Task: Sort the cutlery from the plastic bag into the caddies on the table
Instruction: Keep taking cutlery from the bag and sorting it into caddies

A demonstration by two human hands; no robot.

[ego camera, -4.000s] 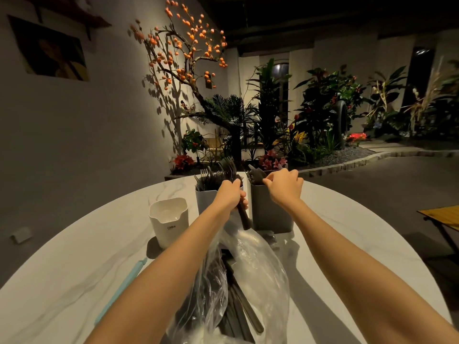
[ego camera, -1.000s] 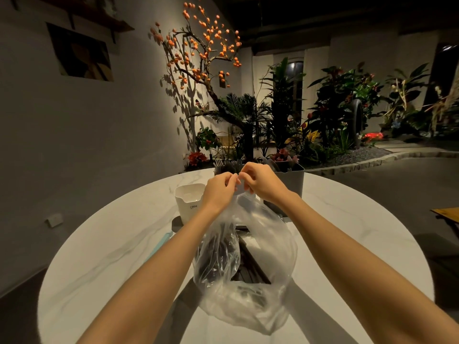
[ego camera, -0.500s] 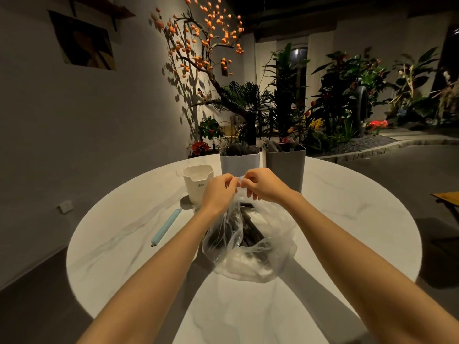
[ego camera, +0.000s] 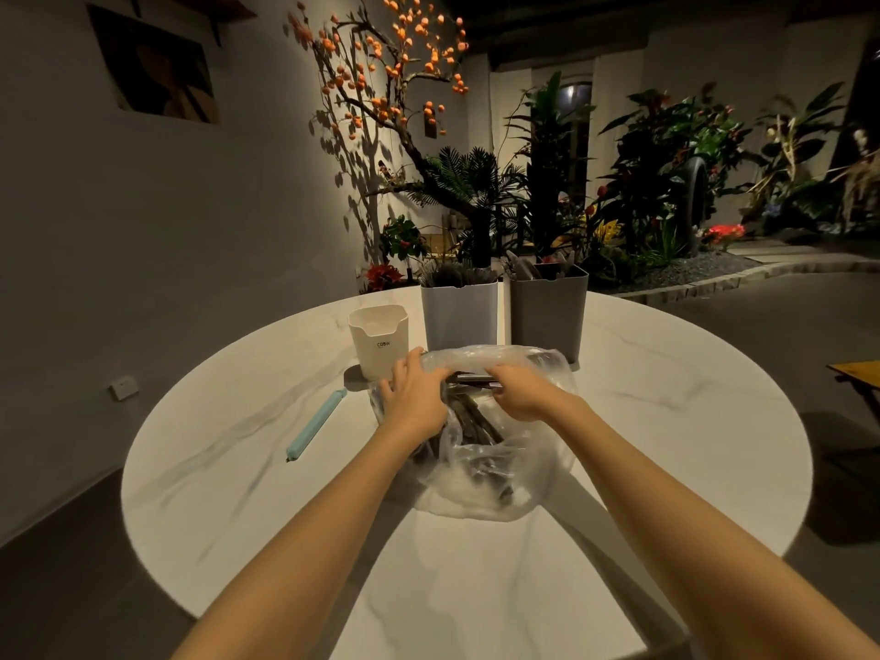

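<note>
A clear bag lies on the round white worktop, in the middle, in front of the person. Dark cutlery shows through the plastic, all still inside the bag.

Both hands are at the top of the bag. The left hand rests on the left side of the bag mouth, with its fingers spread out and pressing on the plastic. The right hand has its fingers curled over the top edge of the bag and grips it.

Three caddies stand behind the bag. The small white caddy is on the left, near the left hand. The light grey caddy is in the middle and has cutlery standing in it. The dark grey caddy is on the right, just behind the bag, and it holds cutlery too.

A light blue stick lies flat on the worktop, to the left of the bag and apart from it.

Plants and a tree with orange fruit stand behind the worktop.
</note>
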